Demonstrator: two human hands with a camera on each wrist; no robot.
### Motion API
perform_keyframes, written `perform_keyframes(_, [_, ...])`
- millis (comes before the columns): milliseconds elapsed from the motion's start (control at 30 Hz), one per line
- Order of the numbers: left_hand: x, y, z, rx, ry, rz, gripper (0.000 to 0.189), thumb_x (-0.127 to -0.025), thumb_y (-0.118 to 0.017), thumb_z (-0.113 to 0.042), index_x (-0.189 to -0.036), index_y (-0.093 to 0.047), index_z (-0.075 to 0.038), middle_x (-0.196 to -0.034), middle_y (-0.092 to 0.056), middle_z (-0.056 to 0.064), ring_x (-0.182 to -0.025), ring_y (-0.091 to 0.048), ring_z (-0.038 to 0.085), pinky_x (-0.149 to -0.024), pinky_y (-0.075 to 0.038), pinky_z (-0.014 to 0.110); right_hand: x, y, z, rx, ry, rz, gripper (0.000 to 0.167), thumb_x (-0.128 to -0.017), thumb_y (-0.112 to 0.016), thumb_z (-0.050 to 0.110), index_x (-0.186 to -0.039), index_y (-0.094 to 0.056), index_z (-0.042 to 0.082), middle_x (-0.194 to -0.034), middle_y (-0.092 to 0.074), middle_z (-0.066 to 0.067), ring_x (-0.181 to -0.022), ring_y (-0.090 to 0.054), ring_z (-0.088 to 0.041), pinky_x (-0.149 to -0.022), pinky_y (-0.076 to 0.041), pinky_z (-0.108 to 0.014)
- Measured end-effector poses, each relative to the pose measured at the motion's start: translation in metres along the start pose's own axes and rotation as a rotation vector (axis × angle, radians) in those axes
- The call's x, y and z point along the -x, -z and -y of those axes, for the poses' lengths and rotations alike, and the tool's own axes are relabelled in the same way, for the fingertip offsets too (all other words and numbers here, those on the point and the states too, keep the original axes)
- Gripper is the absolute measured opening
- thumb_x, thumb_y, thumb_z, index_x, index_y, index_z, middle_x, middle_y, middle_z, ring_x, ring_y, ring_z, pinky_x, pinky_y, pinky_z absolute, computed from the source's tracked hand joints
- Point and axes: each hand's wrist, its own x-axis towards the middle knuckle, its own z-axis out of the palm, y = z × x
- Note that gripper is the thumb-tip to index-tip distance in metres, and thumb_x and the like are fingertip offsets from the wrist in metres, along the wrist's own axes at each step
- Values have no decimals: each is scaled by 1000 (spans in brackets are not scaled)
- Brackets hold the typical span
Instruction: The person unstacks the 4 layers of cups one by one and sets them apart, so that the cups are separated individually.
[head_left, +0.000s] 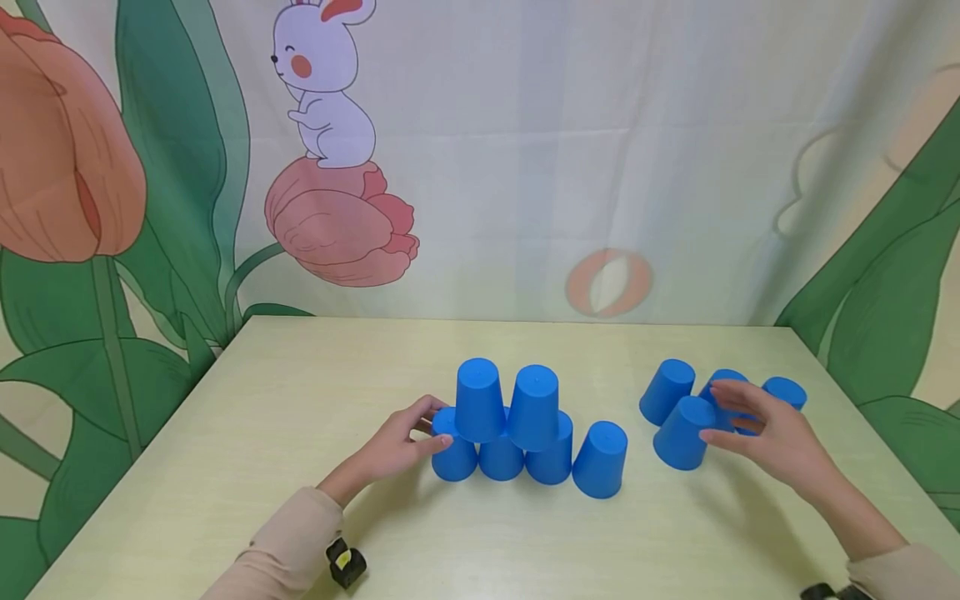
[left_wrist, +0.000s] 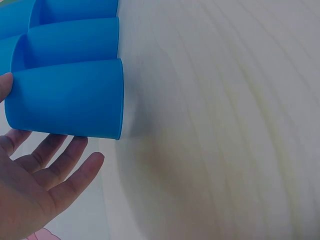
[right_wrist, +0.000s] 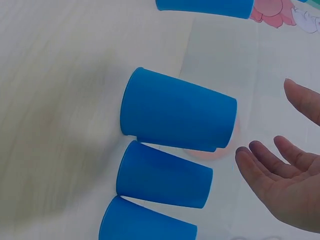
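Upside-down blue cups stand on the table. Two upper cups [head_left: 480,400] rest across a lower row of several cups, and the row's right-end cup [head_left: 600,462] bears none. My left hand [head_left: 401,442] is at the leftmost lower cup [head_left: 455,458], thumb at its near side and fingers loosely spread along the other; the left wrist view shows fingertips right at that cup's wall [left_wrist: 70,100]. My right hand [head_left: 772,429] hovers by the right-hand group, thumb and fingers parted around air beside its front cup [head_left: 682,437]. In the right wrist view that cup [right_wrist: 180,110] lies apart from the fingertips.
Behind the front right cup stand a back-left cup [head_left: 666,392] and a far-right cup [head_left: 783,390], with another partly hidden by my right hand. A printed curtain [head_left: 487,208] hangs along the table's [head_left: 300,375] back edge. A black wrist device [head_left: 347,562] sits at the left sleeve.
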Motion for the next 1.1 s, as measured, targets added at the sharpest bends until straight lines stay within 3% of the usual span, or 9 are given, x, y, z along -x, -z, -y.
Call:
perform_keyframes(233, [1, 1, 0, -4, 5, -6, 34, -88, -60, -23, -118, -48, -10, -110, -57, 7, -101, -54, 27, -80, -47, 45, 0, -5, 14, -8, 46, -8, 65, -82, -68, 25, -132, -38, -4, -127, -46, -28, -112, -47, -43, -87, -41, -46])
perform_keyframes(367, [1, 1, 0, -6, 6, -5, 35, -88, -60, -24, -118, -48, -9, -110, -57, 7, -100, -54, 27, -80, -47, 45, -1, -10, 25, 9, 100, -15, 63, -81, -69, 24, -130, -41, -3, -125, -49, -24, -111, -49, -38, -85, -46, -29])
perform_keyframes(467, [1, 0, 0, -5, 5, -2, 35, -88, -60, -24, -118, -48, -9, -110, -57, 7, -100, -54, 27, -80, -47, 45, -3, -14, 32, 4, 137, -5, 63, -80, -70, 22, -130, -41, -2, -125, -50, -23, -110, -50, -37, -84, -46, -26])
perform_keyframes(667, [1, 0, 0, 5, -2, 5, 35, -88, -60, -23, -117, -48, -9, -110, -57, 7, -100, -54, 28, -80, -47, 45, -8, -22, 45, -42, 147, 33, 63, -79, -71, 21, -130, -42, -2, -127, -49, -22, -112, -50, -36, -87, -44, -44])
perform_keyframes(1100, [0, 1, 2, 3, 0, 9, 35, -88, -60, -25, -118, -48, -10, -110, -56, 6, -101, -54, 28, -81, -46, 45, -24, -51, 66, -127, 185, 96, 65, -79, -71, 19, -133, -39, 3, -128, -49, -18, -115, -48, -36, -87, -43, -49])
